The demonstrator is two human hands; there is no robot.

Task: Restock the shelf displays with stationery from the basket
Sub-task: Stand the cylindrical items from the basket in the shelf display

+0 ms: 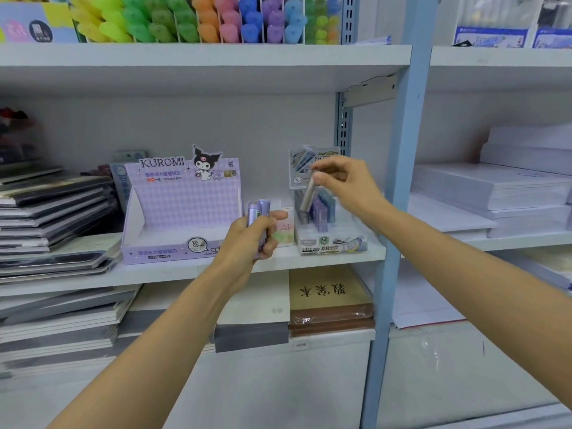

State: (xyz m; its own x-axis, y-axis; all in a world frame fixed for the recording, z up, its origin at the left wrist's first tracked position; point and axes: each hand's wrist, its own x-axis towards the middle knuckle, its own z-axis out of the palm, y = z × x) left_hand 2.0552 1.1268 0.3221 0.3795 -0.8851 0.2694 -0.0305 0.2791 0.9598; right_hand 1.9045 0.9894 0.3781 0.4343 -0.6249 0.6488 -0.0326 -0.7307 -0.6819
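- White metal shelf board (pixel 185 270), carried on a pale blue upright post (pixel 402 181), is seen at mid height.
- Stacked white paper reams (pixel 501 193) are seen right of the post. Dark-covered notebooks (pixel 52 212) are piled at the left end of the board.
- Purple checked cardboard display box printed KUROMI (pixel 182 205) is set on the board; its tray is seen bare.
- Clear plastic display tray (pixel 328 230) is set near the box on its right, with grey, purple and blue refill tubes stood upright in it.
- Left hand (pixel 250 239) is held in front of the gap between box and tray. Its fingers are curled round a bunch of pale purple plastic tubes (pixel 258 210), gripped upright.
- Right hand (pixel 346 181) is raised over the clear tray.
- One grey-silver tube (pixel 308 196) is pinched at its top by the thumb and fingertips and hung tilted above the tubes in the tray.
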